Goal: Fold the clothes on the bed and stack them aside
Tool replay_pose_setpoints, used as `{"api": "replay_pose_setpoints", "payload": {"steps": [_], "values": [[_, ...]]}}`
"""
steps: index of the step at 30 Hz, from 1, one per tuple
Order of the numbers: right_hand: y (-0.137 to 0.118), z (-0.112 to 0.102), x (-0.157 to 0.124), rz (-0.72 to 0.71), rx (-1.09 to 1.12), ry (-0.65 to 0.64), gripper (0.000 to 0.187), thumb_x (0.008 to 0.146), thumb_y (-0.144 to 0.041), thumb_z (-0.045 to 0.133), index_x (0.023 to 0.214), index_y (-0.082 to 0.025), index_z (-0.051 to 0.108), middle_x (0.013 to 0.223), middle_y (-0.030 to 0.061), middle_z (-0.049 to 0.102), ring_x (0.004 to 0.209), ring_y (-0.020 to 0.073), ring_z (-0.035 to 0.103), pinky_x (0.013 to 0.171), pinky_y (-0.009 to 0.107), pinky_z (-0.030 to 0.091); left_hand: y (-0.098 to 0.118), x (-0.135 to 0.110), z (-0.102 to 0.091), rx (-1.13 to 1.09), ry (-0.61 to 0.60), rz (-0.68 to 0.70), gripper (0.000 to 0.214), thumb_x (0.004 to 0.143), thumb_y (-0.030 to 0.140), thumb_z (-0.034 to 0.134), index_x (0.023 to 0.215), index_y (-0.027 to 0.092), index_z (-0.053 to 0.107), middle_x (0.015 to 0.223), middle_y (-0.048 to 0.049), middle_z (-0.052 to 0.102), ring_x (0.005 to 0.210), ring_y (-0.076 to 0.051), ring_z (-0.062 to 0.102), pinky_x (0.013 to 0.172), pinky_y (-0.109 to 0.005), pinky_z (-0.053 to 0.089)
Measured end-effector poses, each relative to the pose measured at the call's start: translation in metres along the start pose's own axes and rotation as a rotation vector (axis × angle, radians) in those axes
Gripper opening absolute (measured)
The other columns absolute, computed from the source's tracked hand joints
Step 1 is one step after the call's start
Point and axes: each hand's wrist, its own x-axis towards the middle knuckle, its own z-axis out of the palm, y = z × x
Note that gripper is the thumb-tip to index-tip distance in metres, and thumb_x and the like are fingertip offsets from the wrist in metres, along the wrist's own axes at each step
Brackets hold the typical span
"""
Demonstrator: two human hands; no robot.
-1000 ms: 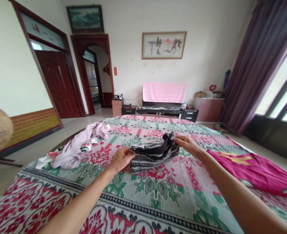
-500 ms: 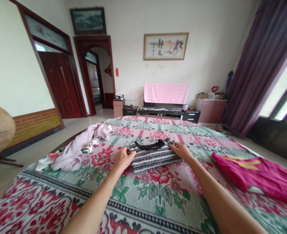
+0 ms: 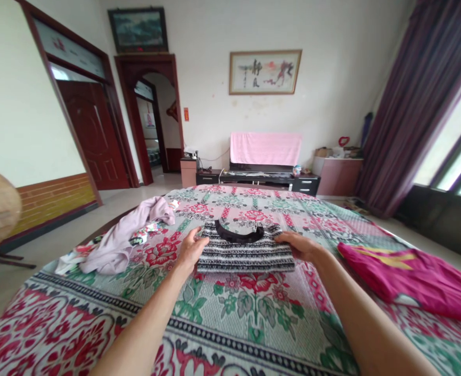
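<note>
A folded black-and-white striped knit sweater lies on the patterned cloth in front of me, its black neckband curving along the far side. My left hand grips the sweater's left edge, with the thumb on top. At the opposite edge my right hand holds the fabric near the far corner, fingers closed together; their undersides are hidden.
A floral cloth covers the round table. Left of the sweater lies a crumpled pale pink garment with printed clothes under it. On the right is a magenta garment with yellow. A TV cabinet stands beyond.
The sweater has been straightened and spread flatter, its neckband now a wider, smoother curve. My left hand moved slightly left, and my right hand shifted slightly outward at its edge.
</note>
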Motion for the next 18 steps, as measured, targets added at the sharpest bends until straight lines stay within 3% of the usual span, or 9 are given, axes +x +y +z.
{"api": "replay_pose_setpoints", "payload": {"steps": [2,5,7,9,11,14,18], "values": [[-0.001,-0.001,-0.001,0.086,0.017,-0.045,0.028,0.074,-0.032,0.059,0.097,-0.017,0.060,0.092,0.0077,0.071,0.079,0.0175,0.067,0.072,0.029,0.055,-0.001,0.001,-0.004,0.168,0.040,-0.014,0.049,0.075,0.032,0.058,0.122,0.017,0.057,0.105,-0.0086,0.070,0.100,-0.023,0.064,0.083,-0.030,0.049],[-0.006,-0.002,0.003,0.163,-0.258,0.104,0.045,0.072,-0.032,0.064,0.114,-0.016,0.056,0.093,0.0094,0.070,0.077,0.0196,0.066,0.069,0.032,0.054,0.001,-0.003,-0.006,0.394,0.112,0.087,0.051,0.075,0.031,0.057,0.124,0.016,0.055,0.110,-0.0129,0.067,0.106,-0.028,0.061,0.091,-0.036,0.047],[-0.013,0.000,0.006,0.049,-0.476,0.255,0.055,0.071,-0.031,0.067,0.122,-0.014,0.053,0.103,0.0126,0.068,0.085,0.0218,0.065,0.073,0.033,0.052,0.005,-0.007,-0.004,0.453,0.176,0.239,0.050,0.078,0.028,0.054,0.126,0.015,0.054,0.113,-0.0138,0.065,0.106,-0.028,0.061,0.093,-0.039,0.046],[-0.022,0.007,0.007,-0.161,-0.626,0.360,0.052,0.073,-0.029,0.064,0.122,-0.015,0.054,0.112,0.0130,0.065,0.095,0.0230,0.062,0.081,0.033,0.049,0.007,-0.008,-0.001,0.451,0.205,0.418,0.044,0.080,0.025,0.050,0.122,0.015,0.056,0.119,-0.0134,0.063,0.111,-0.026,0.058,0.098,-0.039,0.044],[-0.030,0.020,0.004,-0.295,-0.757,0.342,0.039,0.078,-0.028,0.057,0.115,-0.016,0.060,0.109,0.0109,0.066,0.097,0.0231,0.061,0.085,0.033,0.047,0.007,-0.009,0.004,0.434,0.185,0.585,0.037,0.083,0.025,0.048,0.116,0.015,0.060,0.122,-0.0124,0.061,0.115,-0.024,0.055,0.102,-0.037,0.043],[-0.037,0.046,-0.003,-0.293,-0.952,0.203,0.033,0.086,-0.033,0.046,0.108,-0.015,0.062,0.108,0.0126,0.066,0.102,0.0251,0.059,0.087,0.036,0.043,-0.001,-0.008,0.011,0.459,0.114,0.736,0.035,0.085,0.031,0.050,0.114,0.016,0.061,0.123,-0.0111,0.060,0.119,-0.024,0.052,0.105,-0.038,0.041],[-0.033,0.070,-0.008,-0.234,-1.088,0.208,0.042,0.091,-0.041,0.037,0.120,-0.015,0.053,0.135,0.0158,0.050,0.125,0.0292,0.042,0.101,0.048,0.030,-0.014,-0.007,0.017,0.544,0.009,0.689,0.043,0.087,0.039,0.048,0.121,0.014,0.057,0.130,-0.0128,0.055,0.125,-0.026,0.047,0.108,-0.040,0.038]]}}
